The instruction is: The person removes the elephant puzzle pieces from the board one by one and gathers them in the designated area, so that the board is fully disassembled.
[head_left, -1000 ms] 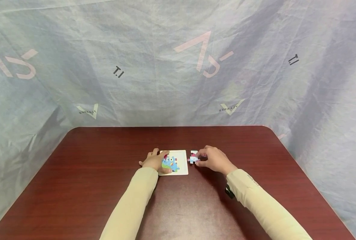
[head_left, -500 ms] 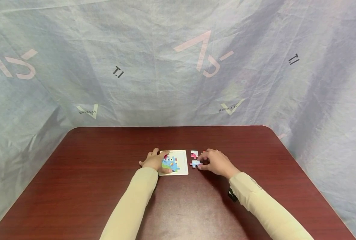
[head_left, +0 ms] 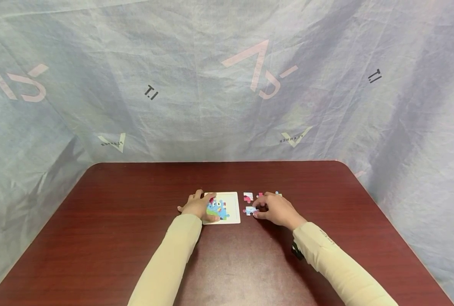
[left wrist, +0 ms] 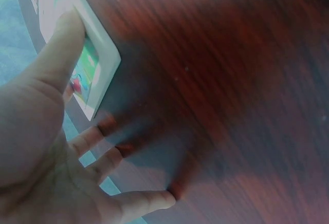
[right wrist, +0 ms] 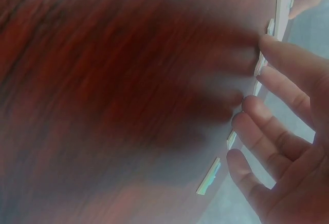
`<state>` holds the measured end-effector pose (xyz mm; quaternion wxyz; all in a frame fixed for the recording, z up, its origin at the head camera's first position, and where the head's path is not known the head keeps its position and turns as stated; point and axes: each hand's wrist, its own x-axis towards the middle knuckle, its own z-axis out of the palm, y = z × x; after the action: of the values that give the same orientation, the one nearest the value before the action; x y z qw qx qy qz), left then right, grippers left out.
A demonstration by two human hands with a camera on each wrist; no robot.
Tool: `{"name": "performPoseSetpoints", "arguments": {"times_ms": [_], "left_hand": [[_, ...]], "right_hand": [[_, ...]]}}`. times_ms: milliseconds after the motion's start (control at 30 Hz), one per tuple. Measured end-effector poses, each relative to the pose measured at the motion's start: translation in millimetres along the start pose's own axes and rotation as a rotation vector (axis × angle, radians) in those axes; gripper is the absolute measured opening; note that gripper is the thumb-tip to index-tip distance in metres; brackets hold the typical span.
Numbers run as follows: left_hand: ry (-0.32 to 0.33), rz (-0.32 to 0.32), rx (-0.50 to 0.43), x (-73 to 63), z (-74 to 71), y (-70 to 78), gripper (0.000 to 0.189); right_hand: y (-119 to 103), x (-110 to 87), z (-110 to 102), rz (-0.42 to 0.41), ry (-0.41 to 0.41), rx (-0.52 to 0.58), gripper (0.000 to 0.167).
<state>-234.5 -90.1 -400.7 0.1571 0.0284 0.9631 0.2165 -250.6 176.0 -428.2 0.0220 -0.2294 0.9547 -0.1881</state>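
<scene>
A white puzzle board (head_left: 232, 207) lies on the table, its left part filled with a blue cartoon creature. My left hand (head_left: 194, 206) rests at its left side; in the left wrist view the thumb (left wrist: 68, 34) presses on the board (left wrist: 109, 58) while the other fingers spread onto the table. Just right of the board, my right hand (head_left: 279, 210) pinches a light-blue puzzle piece (head_left: 249, 210) between thumb and index finger, low at the tabletop. Behind it lies a white and pink puzzle piece (head_left: 247, 196). The right wrist view shows the pinched piece (right wrist: 260, 63) edge-on.
A pink puzzle piece (head_left: 260, 195) and another puzzle piece (head_left: 278, 194) lie partly hidden behind the right hand. The dark red wooden table (head_left: 116, 238) extends around the board. A grey printed cloth (head_left: 196, 85) hangs beyond its far edge.
The right hand has drawn the light-blue piece toward the person and slightly right, away from the white and pink piece. More pieces behind the hand now show. The left hand stays put.
</scene>
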Motion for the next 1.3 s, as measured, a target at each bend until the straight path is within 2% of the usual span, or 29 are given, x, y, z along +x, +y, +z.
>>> {"name": "performPoseSetpoints", "arguments": {"times_ms": [200,467,833,1133,1300], "left_hand": [[0.012,-0.001,-0.005,1.0,1.4,-0.8,0.082],[0.010,-0.003,-0.015,5.4,5.3,-3.3,0.083],[0.008,-0.002,0.013,-1.2,0.3,-0.1,0.081],[0.009,-0.003,0.009,-0.6,0.3,-0.7,0.081],[0.011,-0.001,0.016,1.7,1.5,-1.4,0.082]], "right_hand": [[-0.4,0.3,0.6,0.024,-0.012,0.014,0.019],[0.0,0.5,-1.0,0.011,0.010,0.039,0.028],[-2.5,1.4,-2.1,0.025,0.073,0.209,0.026],[-17.0,7.9,4.0,0.024,0.100,0.338,0.025],[-24.6,11.4,6.4,0.062,0.089,0.354,0.028]]}}
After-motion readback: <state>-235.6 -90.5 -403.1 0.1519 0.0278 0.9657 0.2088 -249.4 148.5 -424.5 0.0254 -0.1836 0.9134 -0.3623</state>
